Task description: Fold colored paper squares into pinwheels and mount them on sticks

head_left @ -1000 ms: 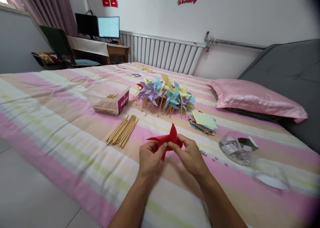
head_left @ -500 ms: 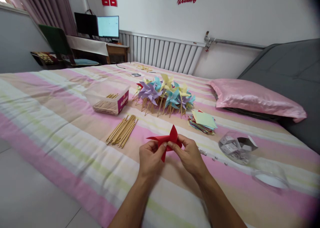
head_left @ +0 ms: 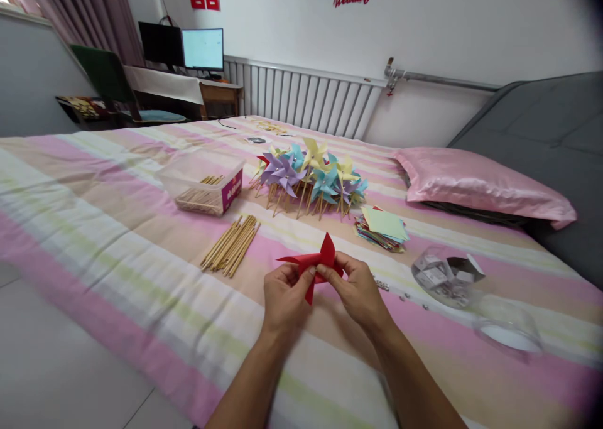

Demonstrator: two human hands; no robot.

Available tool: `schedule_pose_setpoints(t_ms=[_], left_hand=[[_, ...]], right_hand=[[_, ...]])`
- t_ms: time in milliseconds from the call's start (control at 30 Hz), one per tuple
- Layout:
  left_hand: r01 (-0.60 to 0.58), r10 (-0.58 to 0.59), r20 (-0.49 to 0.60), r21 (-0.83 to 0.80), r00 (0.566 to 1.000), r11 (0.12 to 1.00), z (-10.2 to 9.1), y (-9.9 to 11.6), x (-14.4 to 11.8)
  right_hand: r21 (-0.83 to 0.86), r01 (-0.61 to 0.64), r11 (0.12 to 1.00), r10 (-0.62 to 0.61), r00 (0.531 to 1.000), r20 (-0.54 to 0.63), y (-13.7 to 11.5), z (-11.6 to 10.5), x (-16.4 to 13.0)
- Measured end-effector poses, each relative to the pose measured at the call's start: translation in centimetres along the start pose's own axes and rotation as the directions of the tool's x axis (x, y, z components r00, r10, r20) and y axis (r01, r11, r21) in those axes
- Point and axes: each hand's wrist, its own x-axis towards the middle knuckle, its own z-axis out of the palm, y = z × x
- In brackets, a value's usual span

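Observation:
A red paper pinwheel head (head_left: 326, 250) is pinched between both my hands above the bed, its points folded in toward the middle. My left hand (head_left: 285, 297) grips its left side, thumb pressed near the centre. From the right, my right hand (head_left: 358, 293) closes on it with the thumb at the same spot; the fingers behind the paper are partly hidden. To the left lies a bundle of thin wooden sticks (head_left: 230, 247). Beyond my hands stand several finished pinwheels (head_left: 308, 171) in purple, blue and yellow on sticks.
A clear plastic box (head_left: 200, 184) of sticks sits at the left. Right of centre are a stack of coloured paper squares (head_left: 382, 229), small metal pieces (head_left: 382, 285), a clear round container (head_left: 445, 277) with small packets, and its clear lid (head_left: 509, 331). A pink pillow (head_left: 480, 181) lies farther right.
Both hands keep their pinch on the red pinwheel head, almost still. The right thumb has shifted very slightly; nothing else has visibly moved.

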Motion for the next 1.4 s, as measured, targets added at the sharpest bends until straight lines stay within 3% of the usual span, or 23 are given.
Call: schedule_pose_setpoints(t_ms=[300,533,733,933,1067,1167,1233,1267,1333,1400], left_hand=[[0.004,0.0,0.083,-0.048,0.997,0.999,0.1,0.0,0.0],[0.014,-0.012,0.133,-0.015,0.991,1.0,0.0,-0.1,0.3],[0.015,-0.025,0.141,0.073,0.99,0.997,-0.6,-0.1,0.6],[-0.015,-0.036,0.221,0.227,0.975,0.974,-1.8,0.0,1.0],[-0.029,-0.048,0.294,0.253,0.955,0.967,-2.5,0.3,1.4],[-0.13,0.038,0.299,0.294,0.954,0.947,-3.3,0.9,2.0],[-0.236,0.171,0.187,0.42,0.967,0.876,-3.9,1.2,2.8],[-0.277,0.264,0.103,0.533,0.959,0.8,-4.2,1.3,3.2],[-0.269,0.458,-0.02,0.786,0.889,0.557,-4.7,1.4,4.3],[-0.143,0.562,-0.033,0.953,0.826,0.267,-5.1,1.2,5.3]], right_hand=[[-0.076,0.039,0.996,-0.037,0.999,0.028,-0.1,-0.4,0.0],[-0.264,0.022,0.964,-0.035,0.998,-0.045,0.4,-0.3,0.0],[-0.153,-0.028,0.988,0.028,1.0,-0.006,0.0,-0.6,0.0],[-0.176,-0.067,0.982,0.083,0.993,0.087,-0.1,-1.2,0.0],[-0.112,-0.076,0.991,0.083,0.995,0.057,0.6,-1.1,0.1],[-0.031,-0.122,0.992,0.122,0.992,-0.018,1.1,-1.3,0.3],[0.056,-0.168,0.984,0.172,0.982,-0.078,1.4,-1.6,0.5],[0.1,-0.187,0.977,0.197,0.975,-0.102,1.5,-1.7,0.5],[0.175,-0.212,0.961,0.236,0.963,-0.129,1.6,-2.0,0.7],[0.223,-0.224,0.949,0.256,0.958,-0.131,1.6,-2.3,0.8]])
